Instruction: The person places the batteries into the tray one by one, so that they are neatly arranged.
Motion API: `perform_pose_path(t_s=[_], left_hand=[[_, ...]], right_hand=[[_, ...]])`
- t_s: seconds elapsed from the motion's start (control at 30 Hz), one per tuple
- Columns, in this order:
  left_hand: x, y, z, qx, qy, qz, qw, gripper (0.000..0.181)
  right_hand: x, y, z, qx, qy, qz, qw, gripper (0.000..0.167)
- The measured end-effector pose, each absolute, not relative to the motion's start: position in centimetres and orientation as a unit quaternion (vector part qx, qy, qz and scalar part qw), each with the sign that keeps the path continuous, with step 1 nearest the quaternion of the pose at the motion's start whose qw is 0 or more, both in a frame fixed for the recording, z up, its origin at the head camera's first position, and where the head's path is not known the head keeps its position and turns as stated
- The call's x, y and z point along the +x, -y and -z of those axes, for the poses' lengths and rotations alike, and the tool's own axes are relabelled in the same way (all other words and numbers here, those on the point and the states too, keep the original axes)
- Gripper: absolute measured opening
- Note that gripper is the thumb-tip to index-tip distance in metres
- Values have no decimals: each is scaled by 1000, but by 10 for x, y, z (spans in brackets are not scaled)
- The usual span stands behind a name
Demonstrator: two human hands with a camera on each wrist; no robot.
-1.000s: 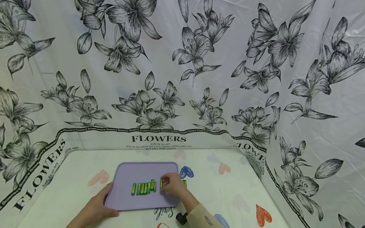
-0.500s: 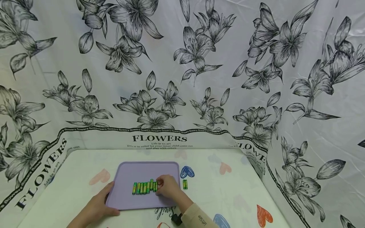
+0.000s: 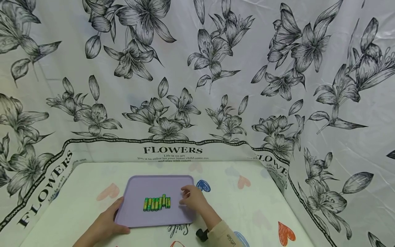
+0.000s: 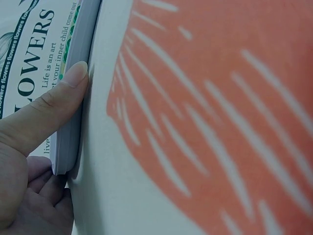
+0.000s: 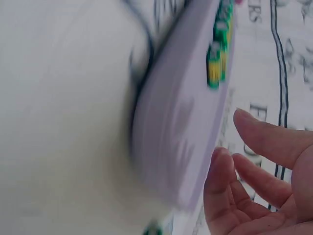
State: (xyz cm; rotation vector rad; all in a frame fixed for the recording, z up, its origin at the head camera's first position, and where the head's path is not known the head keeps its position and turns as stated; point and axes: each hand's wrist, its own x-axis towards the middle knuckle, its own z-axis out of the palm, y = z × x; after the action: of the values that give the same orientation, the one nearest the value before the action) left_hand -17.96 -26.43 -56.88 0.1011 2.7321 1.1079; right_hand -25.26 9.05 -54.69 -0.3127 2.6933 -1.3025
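Observation:
A lilac tray lies on the table, with a row of several green and yellow batteries side by side in its middle. My left hand grips the tray's left edge; in the left wrist view its thumb presses one side of the rim and its fingers curl at the other. Over the right part of the tray, apart from the row, is my right hand, with its fingers spread and nothing between them. The right wrist view shows the end batteries of the row beyond the thumb.
A small green thing, blurred, shows at the bottom of the right wrist view, beside the tray. The table has a white cloth with printed hearts. A flower-patterned curtain stands behind and at both sides.
My right hand has set a battery at the right end of the row, let it go and drawn back to the right. The left hand keeps its grip on the tray.

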Motion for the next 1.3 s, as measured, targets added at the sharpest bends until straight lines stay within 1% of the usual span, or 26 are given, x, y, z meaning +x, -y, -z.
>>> perform_pose_path(t_s=[0.13, 0.27, 0.43, 0.53, 0.67, 0.73, 1.07, 1.17, 1.3], left_hand=[[-180, 264, 570, 37, -922, -375, 93, 142], [-180, 265, 572, 36, -922, -373, 94, 141], [-179, 265, 573, 36, -922, -373, 98, 142], [-178, 266, 573, 35, -921, -375, 100, 141], [-178, 265, 572, 36, -920, -377, 99, 141], [-179, 265, 571, 37, -921, -375, 97, 141], [-179, 264, 574, 44, -919, -381, 90, 141], [-180, 264, 575, 39, -919, -381, 94, 142], [-182, 265, 575, 32, -920, -377, 101, 144]], right_hand=[[-257, -121, 543, -103, -897, 426, 55, 51], [-259, -148, 546, -98, -903, 415, 56, 55], [-259, -169, 556, -88, -912, 393, 79, 68], [-259, -173, 563, -85, -917, 379, 89, 66], [-259, -176, 570, -82, -920, 374, 84, 52], [-259, -177, 571, -79, -920, 375, 80, 48], [-257, -174, 559, -88, -897, 431, 36, 46], [-255, -161, 552, -101, -887, 448, 40, 46], [-254, -134, 547, -111, -879, 460, 64, 47]])
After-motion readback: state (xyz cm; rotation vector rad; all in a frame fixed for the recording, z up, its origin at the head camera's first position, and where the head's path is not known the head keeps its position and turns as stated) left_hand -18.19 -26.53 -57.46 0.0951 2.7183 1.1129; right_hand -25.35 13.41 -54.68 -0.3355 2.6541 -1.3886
